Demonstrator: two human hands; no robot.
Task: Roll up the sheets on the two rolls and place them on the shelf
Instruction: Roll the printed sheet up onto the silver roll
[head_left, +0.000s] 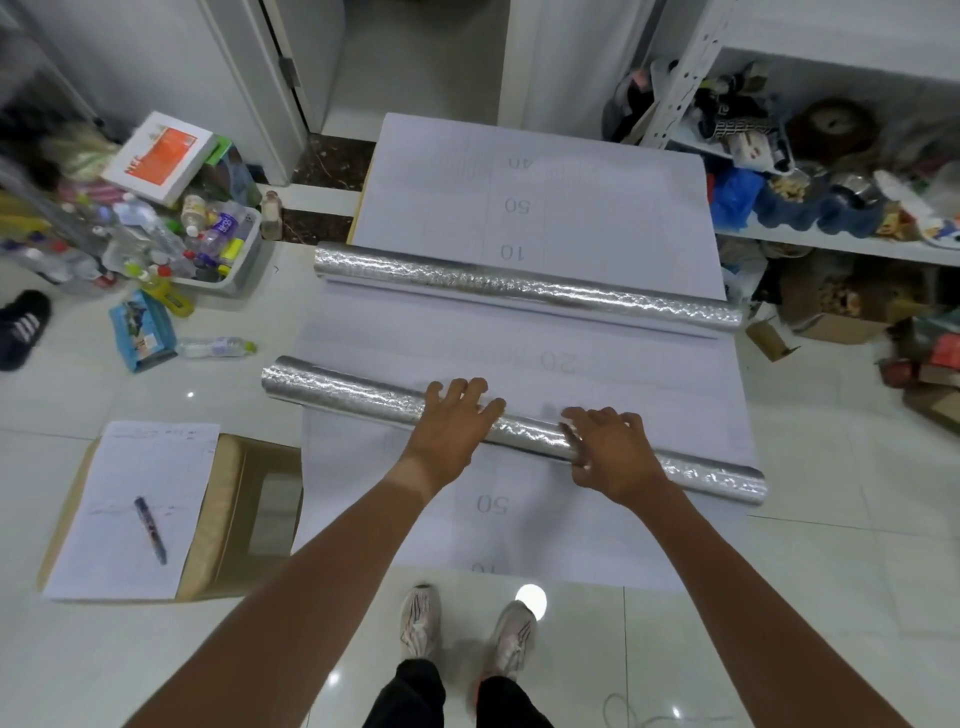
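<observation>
Two silver foil rolls lie across white backing sheets printed with numbers, spread on the tiled floor. The near roll (353, 387) runs from left to lower right on its sheet (519, 525). My left hand (452, 421) rests on top of it with fingers spread. My right hand (608, 447) lies over the same roll further right, its fingers curved over the top. The far roll (524, 288) lies untouched on the far sheet (571, 197). A white metal shelf (831, 241) stands at the right, crowded with items.
A paper with a pen (150, 530) sits on a cardboard box at lower left. A bin of bottles (218, 244), a blue box and a loose bottle (215, 347) clutter the left. Cardboard boxes (831, 312) lie under the shelf. My shoes (467, 623) stand at the sheet's near edge.
</observation>
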